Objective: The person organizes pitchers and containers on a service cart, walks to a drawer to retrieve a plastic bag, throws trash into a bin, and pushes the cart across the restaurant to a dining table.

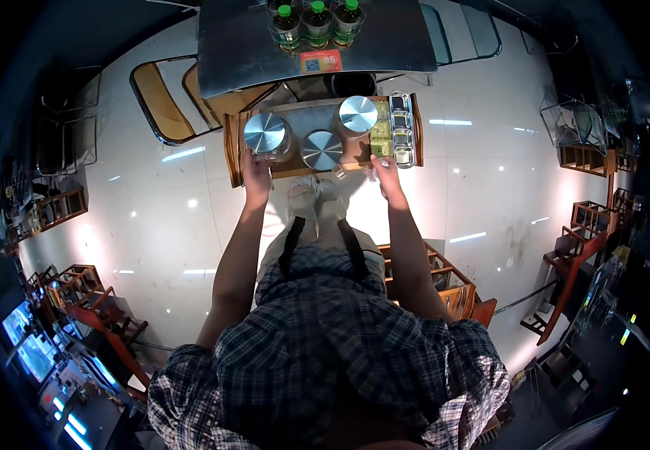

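A wooden tray [229, 154] with raised ends stands in front of me and holds several containers. At its left front, my left hand [257, 178] has curled fingers beside a clear jar with a shiny metal lid [265, 133]; what they grip is hidden. My right hand [386, 178] is closed at the right front edge, by yellow-green packets [381, 142]; something pale and clear shows at its fingers. Between the hands sits a second metal-lidded container [322, 150], and a third [358, 115] stands behind it. A steel compartment holder [401, 129] lies along the right end.
Beyond the tray is a dark table [242, 45] with green-capped bottles [317, 24] in wire holders and a red code card [320, 62]. A tan-backed chair [163, 101] stands left. A wooden rack [445, 281] is close by my right side. Wooden stools [580, 225] line the right.
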`<state>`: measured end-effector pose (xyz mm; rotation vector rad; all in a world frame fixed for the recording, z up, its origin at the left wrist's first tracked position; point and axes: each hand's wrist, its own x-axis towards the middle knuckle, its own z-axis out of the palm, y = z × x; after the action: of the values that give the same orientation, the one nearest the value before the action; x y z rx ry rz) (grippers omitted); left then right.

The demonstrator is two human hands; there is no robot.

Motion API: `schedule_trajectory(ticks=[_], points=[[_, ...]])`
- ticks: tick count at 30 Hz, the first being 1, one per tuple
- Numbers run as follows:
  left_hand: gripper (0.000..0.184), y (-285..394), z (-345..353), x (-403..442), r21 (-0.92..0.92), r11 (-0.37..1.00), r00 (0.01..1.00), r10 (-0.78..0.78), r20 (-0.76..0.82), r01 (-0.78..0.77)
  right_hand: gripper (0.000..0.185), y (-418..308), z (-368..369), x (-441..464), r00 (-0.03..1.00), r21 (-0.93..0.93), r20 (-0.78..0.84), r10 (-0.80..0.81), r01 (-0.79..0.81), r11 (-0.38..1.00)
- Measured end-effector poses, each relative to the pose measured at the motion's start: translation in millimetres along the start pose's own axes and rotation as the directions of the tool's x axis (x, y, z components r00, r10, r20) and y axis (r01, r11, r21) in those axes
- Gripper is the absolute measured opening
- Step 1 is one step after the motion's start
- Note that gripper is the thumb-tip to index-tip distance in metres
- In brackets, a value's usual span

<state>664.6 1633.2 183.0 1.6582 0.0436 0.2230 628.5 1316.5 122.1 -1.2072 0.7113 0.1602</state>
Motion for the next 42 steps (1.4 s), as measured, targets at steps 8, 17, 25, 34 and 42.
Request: schedule_trajectory(ticks=[8, 17, 25, 34, 42], points=[[0.048, 3, 17, -2, -0.197, 0.959, 0.978, -0.209, -0.006, 0.204, 0.028, 94, 21, 88, 0.98, -0.01, -0.196, -0.009, 0.007, 1.0], [0.045, 8, 18, -1, -0.166, 0.955, 0.968, -0.251, -0.017, 0.245, 0.04, 82, 28, 98, 0.992, -0.183, -0.101, -0.075, 0.056, 0.982], [0.048, -4, 15, -6, -0.172, 0.953, 0.967, -0.254, -0.007, 0.249, 0.055, 60, 41, 73, 0.95, -0.616, -0.098, -0.296, 0.176, 0.768], [0.043, -1, 17, -6, -0.132, 0.966, 0.974, -0.226, 0.001, 0.224, 0.058, 49, 39, 51, 0.794, -0.782, -0.097, -0.6, 0.312, 0.54], [0.048, -1, 17, -3, -0.155, 0.959, 0.971, -0.241, 0.004, 0.238, 0.041, 46, 24, 29, 0.753, -0.673, -0.21, -0.624, 0.351, 0.651]])
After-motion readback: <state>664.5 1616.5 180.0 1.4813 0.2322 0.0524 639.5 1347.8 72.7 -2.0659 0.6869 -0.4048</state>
